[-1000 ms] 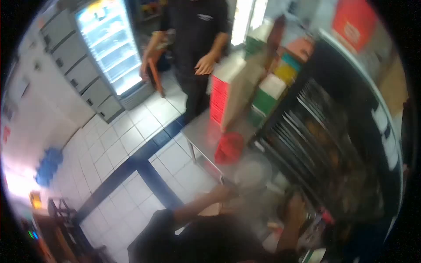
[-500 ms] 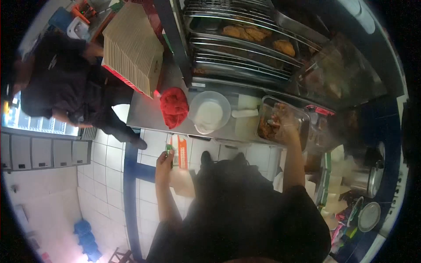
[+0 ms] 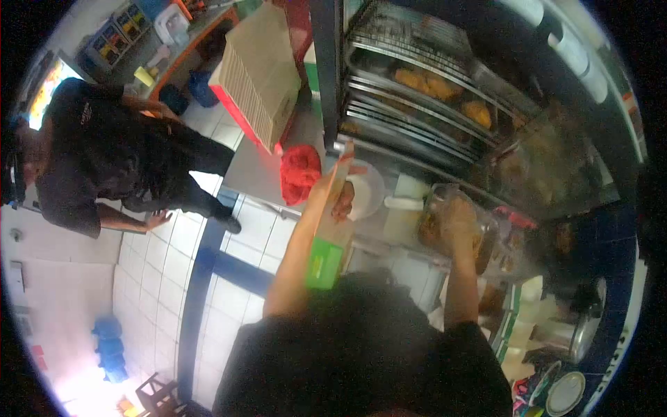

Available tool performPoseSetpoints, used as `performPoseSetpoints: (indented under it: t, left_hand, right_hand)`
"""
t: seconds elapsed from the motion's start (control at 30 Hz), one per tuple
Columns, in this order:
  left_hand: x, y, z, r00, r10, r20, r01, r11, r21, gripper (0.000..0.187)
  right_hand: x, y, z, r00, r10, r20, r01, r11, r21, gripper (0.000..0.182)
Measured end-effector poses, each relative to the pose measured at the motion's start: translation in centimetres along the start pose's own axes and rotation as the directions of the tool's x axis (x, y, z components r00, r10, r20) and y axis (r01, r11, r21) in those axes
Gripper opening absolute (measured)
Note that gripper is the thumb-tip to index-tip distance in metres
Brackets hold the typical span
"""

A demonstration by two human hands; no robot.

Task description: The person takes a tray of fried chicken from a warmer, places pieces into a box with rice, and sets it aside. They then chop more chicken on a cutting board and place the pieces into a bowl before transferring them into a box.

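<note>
My left hand (image 3: pixel 342 200) grips a flat cardboard food carton (image 3: pixel 332 229), brown with a green panel, held on edge over the counter's front side. Its fingers show against the carton's right face. Beside it stands a white plastic bowl (image 3: pixel 373 189) with pale contents, partly hidden by the carton. My right hand (image 3: pixel 458 217), which seems to be in a clear glove, reaches into a clear rectangular tub (image 3: pixel 438 191) of brown food pieces (image 3: pixel 431 226). Its fingertips are blurred among the food. A white-handled utensil (image 3: pixel 404 203) lies between bowl and tub.
A red cloth (image 3: pixel 300 174) and a stack of folded cartons (image 3: pixel 260 76) sit on the steel counter (image 3: pixel 253 163). Behind rises a heated cabinet with wire racks (image 3: pixel 410 104) and fried pieces (image 3: pixel 427 83). A co-worker (image 3: pixel 125 149) stands at left. A metal pot (image 3: pixel 566 333) is at right.
My left hand has risen with the carton from beside my body to the counter, turning it edge-on. My right hand stays in the tub. The view has shifted, and the co-worker's arm now reaches out.
</note>
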State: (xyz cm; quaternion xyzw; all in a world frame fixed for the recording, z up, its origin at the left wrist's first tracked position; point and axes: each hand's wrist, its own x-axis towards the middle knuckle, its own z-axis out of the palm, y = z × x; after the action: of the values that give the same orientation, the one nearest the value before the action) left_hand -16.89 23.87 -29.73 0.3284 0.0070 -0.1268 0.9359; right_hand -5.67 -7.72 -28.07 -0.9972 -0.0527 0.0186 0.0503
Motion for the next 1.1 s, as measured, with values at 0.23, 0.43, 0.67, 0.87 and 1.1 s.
performPoseSetpoints:
  t: [0.23, 0.43, 0.67, 0.87, 1.1]
  left_hand:
    - [4.9, -3.5, -1.4, 0.740, 0.245, 0.626, 0.054, 0.907, -0.418, 0.076]
    - [6.3, 0.4, -3.7, 0.848, 0.324, 0.418, -0.140, 0.899, -0.414, 0.073]
    - [7.7, 5.3, -0.4, 0.921, 0.354, 0.162, -0.323, 0.927, -0.188, 0.057]
    - [9.7, 6.4, 3.6, 0.876, 0.404, -0.263, -0.353, 0.910, 0.219, 0.033]
    - [10.5, 5.2, 2.2, 0.946, 0.279, -0.163, -0.291, 0.955, -0.058, 0.024]
  right_hand:
    - [9.1, -18.6, -7.5, 0.978, -0.188, 0.094, -0.087, 0.049, 0.995, 0.036]
    - [14.4, -22.7, -4.1, 0.949, -0.078, 0.306, -0.248, -0.785, 0.568, 0.027]
    - [7.5, -15.9, -5.0, 0.970, 0.147, 0.194, -0.106, -0.459, 0.882, 0.032]
    - [3.2, -14.0, -11.0, 0.953, -0.046, 0.299, -0.278, 0.261, 0.924, 0.052]
    - [9.2, -19.1, -11.1, 0.971, -0.049, 0.234, -0.231, -0.432, 0.871, 0.027]
